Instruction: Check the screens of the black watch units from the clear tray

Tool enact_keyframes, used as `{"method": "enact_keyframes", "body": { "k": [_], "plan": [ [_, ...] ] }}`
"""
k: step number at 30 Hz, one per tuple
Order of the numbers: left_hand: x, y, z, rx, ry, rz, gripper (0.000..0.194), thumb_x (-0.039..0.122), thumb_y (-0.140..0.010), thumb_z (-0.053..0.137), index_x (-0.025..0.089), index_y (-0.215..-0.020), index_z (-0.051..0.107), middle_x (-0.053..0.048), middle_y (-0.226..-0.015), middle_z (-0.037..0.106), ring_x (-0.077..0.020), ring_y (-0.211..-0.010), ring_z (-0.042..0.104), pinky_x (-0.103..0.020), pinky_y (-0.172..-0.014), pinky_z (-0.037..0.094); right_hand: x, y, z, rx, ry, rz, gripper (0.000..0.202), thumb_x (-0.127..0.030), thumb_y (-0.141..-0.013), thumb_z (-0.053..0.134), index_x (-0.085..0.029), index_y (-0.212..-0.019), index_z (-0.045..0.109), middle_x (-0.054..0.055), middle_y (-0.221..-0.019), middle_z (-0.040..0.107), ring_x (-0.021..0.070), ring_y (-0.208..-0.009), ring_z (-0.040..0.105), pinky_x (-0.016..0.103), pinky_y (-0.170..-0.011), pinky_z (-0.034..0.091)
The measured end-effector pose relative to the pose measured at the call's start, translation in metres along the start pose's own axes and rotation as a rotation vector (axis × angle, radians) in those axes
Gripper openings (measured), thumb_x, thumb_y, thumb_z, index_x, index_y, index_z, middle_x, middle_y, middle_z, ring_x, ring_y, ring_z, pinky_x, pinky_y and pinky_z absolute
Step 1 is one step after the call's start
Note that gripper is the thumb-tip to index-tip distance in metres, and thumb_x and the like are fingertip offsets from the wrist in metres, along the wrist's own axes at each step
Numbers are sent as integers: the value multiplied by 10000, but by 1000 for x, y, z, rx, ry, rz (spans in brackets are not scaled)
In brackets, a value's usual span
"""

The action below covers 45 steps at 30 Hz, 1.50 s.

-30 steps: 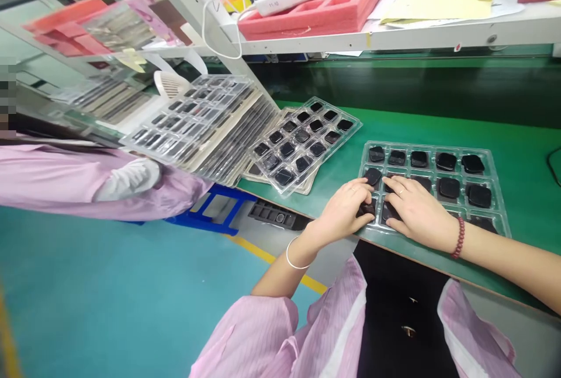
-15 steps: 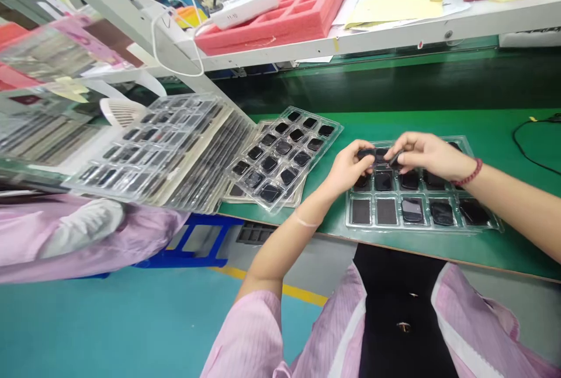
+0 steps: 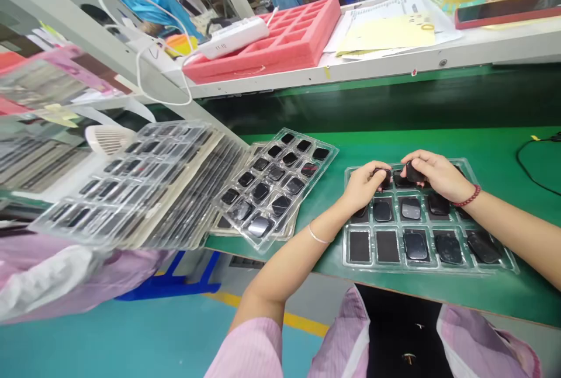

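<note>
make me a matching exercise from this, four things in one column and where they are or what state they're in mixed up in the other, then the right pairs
Things
1. Left hand
2. Power strip
3. Right hand
4. Yellow sheet

Places and states
A. Holding a black piece, with a dark red bracelet on that arm
B. Lying over white papers
C. Holding a black piece, with a thin pale bangle on that arm
D. Resting on the red foam tray

Pairs: 1-C, 2-D, 3-A, 4-B
</note>
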State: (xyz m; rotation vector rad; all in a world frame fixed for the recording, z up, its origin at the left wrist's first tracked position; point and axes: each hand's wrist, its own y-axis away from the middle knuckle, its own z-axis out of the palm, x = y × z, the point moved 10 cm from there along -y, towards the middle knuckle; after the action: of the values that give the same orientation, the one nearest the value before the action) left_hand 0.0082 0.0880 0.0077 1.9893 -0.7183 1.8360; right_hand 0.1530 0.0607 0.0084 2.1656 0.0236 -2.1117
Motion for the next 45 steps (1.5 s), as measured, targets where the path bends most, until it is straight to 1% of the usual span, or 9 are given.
{"method": "enact_keyframes", "body": {
  "k": [4,9,13,19,22,26,30,35,45],
  "plan": [
    [8,5,0,21,-202,108,345,299,-879,599,159,-1195,601,-79,-1058,674,-142,-810,617,-252,-730,504,-13,3,10,-41,148,-141,383,-372,-832,687,-164,-1143,606,80,-1010,693,173,-857,634,280,-707,523],
    [2,5,1,-2,-156,110,318,300,-915,546,149,-1190,603,-82,-1043,682,-142,-795,625,-255,-721,507,-11,5,13,-55,172,-128,361,-375,-891,578,-150,-1173,588,99,-981,698,192,-808,649,311,-653,531],
    [-1,3,-1,15,-113,97,467,147,-810,557,173,-1276,553,-85,-1179,654,-166,-919,642,-271,-789,523,-19,7,12,-40,180,-199,469,-232,-782,631,-167,-1237,539,98,-1089,691,238,-1052,651,400,-935,517],
    [2,1,1,14,11,16,587,120,-722,559,139,-1305,494,-115,-1168,656,-204,-1044,639,-293,-842,520,-16,6,7,-11,157,-129,583,-214,-756,575,-162,-1334,524,117,-1182,656,237,-948,641,333,-668,537],
    [3,1,0,11,96,-11,610,154,-717,584,139,-1317,472,-115,-1155,668,-198,-1024,644,-286,-820,510,-12,3,4,-16,62,-102,631,-223,-785,563,-158,-1408,480,108,-1153,665,197,-848,637,328,-682,547],
    [0,-1,-7,41,191,-54,651,218,-724,591,140,-1356,453,-127,-1181,663,-155,-834,645,-231,-613,440,-6,2,3,-48,-17,-107,593,-311,-874,590,-198,-1444,471,97,-1257,632,144,-764,628,331,-750,562],
    [3,-1,-7,32,232,-49,675,217,-715,594,136,-1369,451,-137,-1218,646,-153,-841,648,-216,-591,420,-3,1,3,-58,-32,-94,571,-358,-867,657,-203,-1400,523,88,-1148,668,137,-711,636,324,-715,575],
    [2,-1,-2,6,141,-42,579,190,-749,549,123,-1321,489,-124,-1153,667,-153,-838,659,-213,-591,433,3,1,6,-60,-186,23,511,-281,-838,641,-190,-1334,559,92,-1088,679,201,-868,695,327,-728,604],
    [9,4,-2,30,-43,5,304,347,-914,498,129,-1074,637,-67,-975,698,-122,-753,641,-226,-650,502,-4,4,11,-71,-95,-4,284,-351,-851,663,-152,-1052,629,99,-968,710,117,-585,611,250,-553,534]
  ]
}}
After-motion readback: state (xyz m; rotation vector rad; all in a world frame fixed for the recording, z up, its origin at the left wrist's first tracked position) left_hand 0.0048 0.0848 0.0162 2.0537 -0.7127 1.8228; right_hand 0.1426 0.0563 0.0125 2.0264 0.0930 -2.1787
